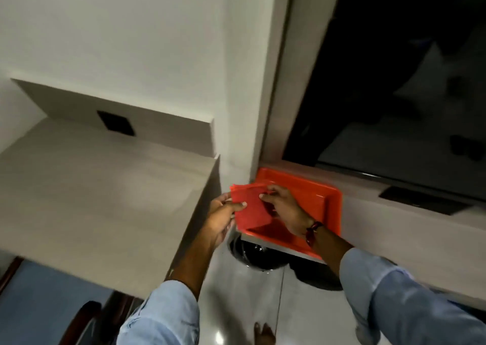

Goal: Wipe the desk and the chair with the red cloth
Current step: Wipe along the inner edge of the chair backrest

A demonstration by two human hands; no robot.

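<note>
The red cloth [251,207] is held up between both hands, just above the left end of an orange tray [331,200]. My left hand [223,218] pinches its left edge with thumb on top. My right hand [284,207] grips its upper right part. The beige desk [100,192] spreads to the left of the hands, its right corner almost touching my left hand. A dark wooden chair [86,318] with a blue seat shows at the bottom left, partly under the desk.
The orange tray sits on a ledge [407,229] below a dark window [394,81]. A black socket plate [115,122] is set in the desk's back panel. A dark round bin [252,255] stands on the glossy tiled floor under the tray. A bare foot [264,334] is below.
</note>
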